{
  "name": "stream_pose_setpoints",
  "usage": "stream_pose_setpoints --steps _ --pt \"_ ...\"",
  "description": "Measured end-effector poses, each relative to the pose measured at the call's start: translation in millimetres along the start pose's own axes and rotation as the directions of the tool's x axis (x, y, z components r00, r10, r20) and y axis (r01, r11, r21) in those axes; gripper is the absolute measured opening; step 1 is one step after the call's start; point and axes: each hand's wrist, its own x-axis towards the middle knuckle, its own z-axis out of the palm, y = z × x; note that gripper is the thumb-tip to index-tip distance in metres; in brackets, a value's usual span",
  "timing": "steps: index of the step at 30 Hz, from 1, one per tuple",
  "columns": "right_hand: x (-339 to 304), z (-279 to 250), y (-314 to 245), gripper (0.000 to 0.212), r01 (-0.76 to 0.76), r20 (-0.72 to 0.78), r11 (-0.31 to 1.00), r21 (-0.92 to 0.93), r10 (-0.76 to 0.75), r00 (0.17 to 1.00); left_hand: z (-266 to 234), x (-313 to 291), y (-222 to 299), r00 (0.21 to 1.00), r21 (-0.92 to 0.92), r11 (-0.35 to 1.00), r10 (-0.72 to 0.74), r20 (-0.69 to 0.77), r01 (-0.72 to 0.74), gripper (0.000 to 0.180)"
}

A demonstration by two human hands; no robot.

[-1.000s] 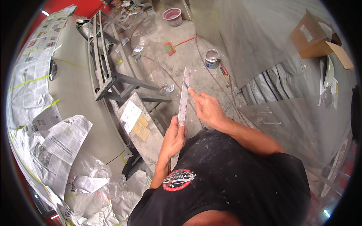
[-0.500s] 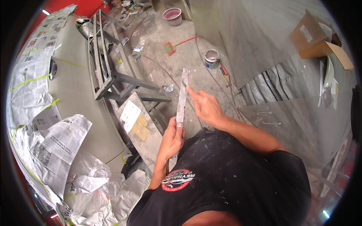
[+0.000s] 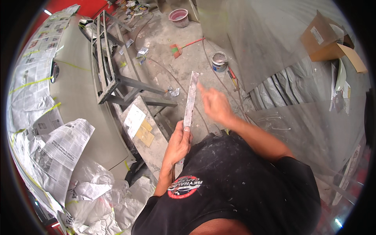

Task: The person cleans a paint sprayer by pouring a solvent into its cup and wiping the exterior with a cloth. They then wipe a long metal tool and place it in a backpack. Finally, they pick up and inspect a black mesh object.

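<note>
My left hand grips the lower end of a long, narrow, flat bar that looks like a sanding block, grey and smeared with pinkish-white residue. The bar stands nearly upright in the view, thumb pressed on its face. Just right of its upper part is my right hand, blurred by motion. Its index finger reaches out toward the bar while the other fingers curl in; nothing shows in that hand. Whether the fingertip touches the bar's edge I cannot tell.
At left, a car panel is masked with newspaper. Beside it stand a metal frame and a dusty board bearing paper. On the floor are a paint can, a pink tub, a red-handled brush and hoses. A cardboard box sits far right.
My right hand has shifted slightly right and down, its fingertip drawing from the bar's edge, and is more blurred. The left hand and the bar stay almost still.
</note>
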Motion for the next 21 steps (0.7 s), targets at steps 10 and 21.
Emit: stream_pose_setpoints --steps 10,21 --pt "-12 -36 -15 0.045 0.157 -0.135 0.981 -0.112 -0.172 0.976 -3 -3 9 0.999 -0.237 0.971 -0.034 0.037 0.042 0.023" --pt "-13 -33 -9 0.050 0.171 -0.004 0.969 -0.180 -0.174 0.985 -3 -6 4 0.999 -0.035 0.999 -0.007 0.038 0.008 0.027"
